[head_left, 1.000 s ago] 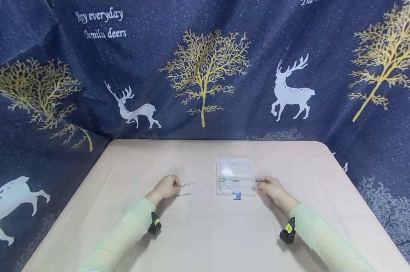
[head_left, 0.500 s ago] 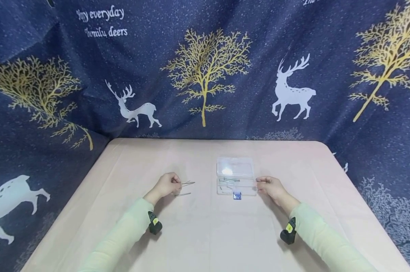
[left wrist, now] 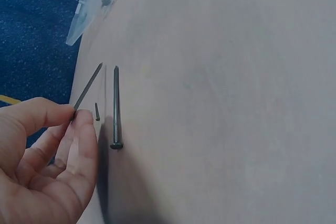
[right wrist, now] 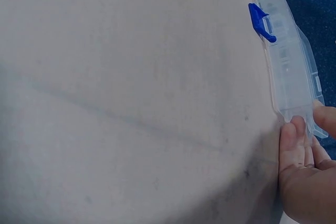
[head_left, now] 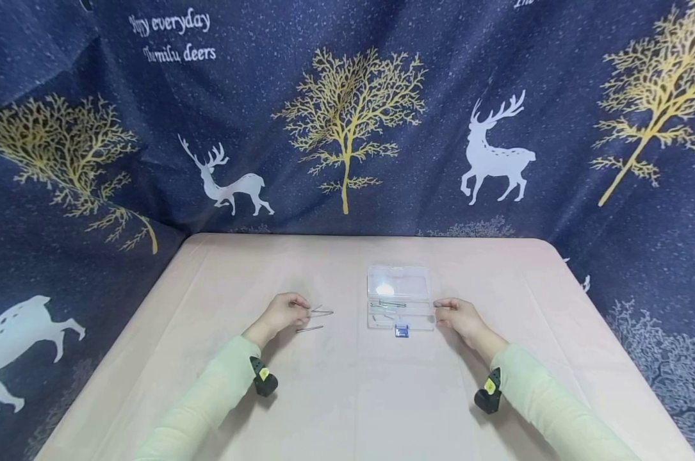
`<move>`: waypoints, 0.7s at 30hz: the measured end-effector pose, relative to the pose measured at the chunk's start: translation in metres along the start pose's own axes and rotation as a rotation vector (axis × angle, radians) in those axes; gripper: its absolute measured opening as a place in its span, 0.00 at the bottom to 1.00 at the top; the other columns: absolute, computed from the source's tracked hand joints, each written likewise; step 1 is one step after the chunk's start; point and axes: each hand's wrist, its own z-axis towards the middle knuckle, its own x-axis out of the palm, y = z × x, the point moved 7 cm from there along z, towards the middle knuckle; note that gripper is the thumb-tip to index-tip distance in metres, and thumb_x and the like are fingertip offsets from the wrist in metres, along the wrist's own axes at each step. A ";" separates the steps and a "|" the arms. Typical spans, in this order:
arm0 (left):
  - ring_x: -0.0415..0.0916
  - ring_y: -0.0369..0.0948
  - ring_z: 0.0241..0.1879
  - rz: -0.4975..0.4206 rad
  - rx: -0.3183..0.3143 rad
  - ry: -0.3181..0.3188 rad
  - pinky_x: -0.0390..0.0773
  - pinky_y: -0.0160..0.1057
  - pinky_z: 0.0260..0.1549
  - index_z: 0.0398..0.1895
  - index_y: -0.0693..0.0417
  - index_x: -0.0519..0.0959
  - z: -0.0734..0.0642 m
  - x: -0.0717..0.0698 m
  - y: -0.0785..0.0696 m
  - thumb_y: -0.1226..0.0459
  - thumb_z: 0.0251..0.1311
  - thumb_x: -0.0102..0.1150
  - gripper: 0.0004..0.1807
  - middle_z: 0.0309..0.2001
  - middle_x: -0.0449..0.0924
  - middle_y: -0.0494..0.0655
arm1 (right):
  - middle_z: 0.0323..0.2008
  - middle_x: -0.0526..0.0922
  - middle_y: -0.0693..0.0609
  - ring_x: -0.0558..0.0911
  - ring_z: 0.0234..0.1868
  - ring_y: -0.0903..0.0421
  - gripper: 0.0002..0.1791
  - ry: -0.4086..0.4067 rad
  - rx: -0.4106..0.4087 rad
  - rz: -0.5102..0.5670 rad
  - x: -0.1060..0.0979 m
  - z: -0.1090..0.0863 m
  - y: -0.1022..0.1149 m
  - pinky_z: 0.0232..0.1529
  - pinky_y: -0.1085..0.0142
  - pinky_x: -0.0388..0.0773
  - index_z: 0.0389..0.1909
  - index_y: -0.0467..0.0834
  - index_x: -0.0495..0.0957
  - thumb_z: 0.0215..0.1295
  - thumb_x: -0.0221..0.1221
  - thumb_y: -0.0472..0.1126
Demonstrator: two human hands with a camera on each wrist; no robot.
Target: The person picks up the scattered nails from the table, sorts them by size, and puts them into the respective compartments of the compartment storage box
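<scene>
My left hand (head_left: 285, 312) pinches a long metal nail (left wrist: 88, 88) between thumb and fingertips, its pointed end leading toward the box. Beside that hand a thick long nail (left wrist: 116, 108) lies on the table, also seen in the head view. A tiny nail (left wrist: 97, 112) is on the table close to the fingertips. Right of centre stands a clear plastic box (head_left: 419, 322) with its lid (head_left: 410, 282) tipped back and a blue latch (right wrist: 261, 23) in front. Several nails (head_left: 390, 304) lie in its compartments. My right hand (head_left: 459, 318) holds the box's right end with thumb and fingertips.
A pale pink cloth covers the table (head_left: 347, 397). Behind it hangs a dark blue curtain (head_left: 382, 160) printed with deer and trees. Black wrist cameras (head_left: 263, 378) are strapped over the light green sleeves.
Between my left fingers the nail has shifted slightly to the right, and the fingers have straightened a little. My right hand and the box stay in place.
</scene>
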 end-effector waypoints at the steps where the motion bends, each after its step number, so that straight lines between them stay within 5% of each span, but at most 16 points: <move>1: 0.83 0.42 0.32 -0.021 -0.002 0.005 0.84 0.37 0.37 0.43 0.74 0.75 0.000 0.001 0.000 0.76 0.57 0.55 0.11 0.35 0.81 0.60 | 0.53 0.74 0.29 0.81 0.36 0.63 0.26 0.000 -0.001 -0.001 0.000 0.000 0.000 0.42 0.70 0.82 0.58 0.23 0.64 0.62 0.54 0.33; 14: 0.82 0.40 0.34 -0.259 -0.039 0.062 0.83 0.39 0.43 0.47 0.79 0.71 0.003 0.022 0.000 0.76 0.59 0.54 0.15 0.37 0.80 0.57 | 0.54 0.74 0.29 0.82 0.36 0.62 0.26 -0.004 0.008 -0.020 -0.001 0.001 0.000 0.43 0.70 0.82 0.59 0.25 0.65 0.63 0.54 0.34; 21: 0.82 0.47 0.41 -0.264 -0.070 0.063 0.82 0.41 0.46 0.48 0.73 0.73 0.006 0.034 -0.008 0.72 0.60 0.56 0.15 0.42 0.79 0.59 | 0.53 0.75 0.30 0.83 0.37 0.60 0.26 -0.002 0.012 -0.039 -0.001 0.002 -0.001 0.45 0.67 0.82 0.58 0.25 0.66 0.62 0.55 0.35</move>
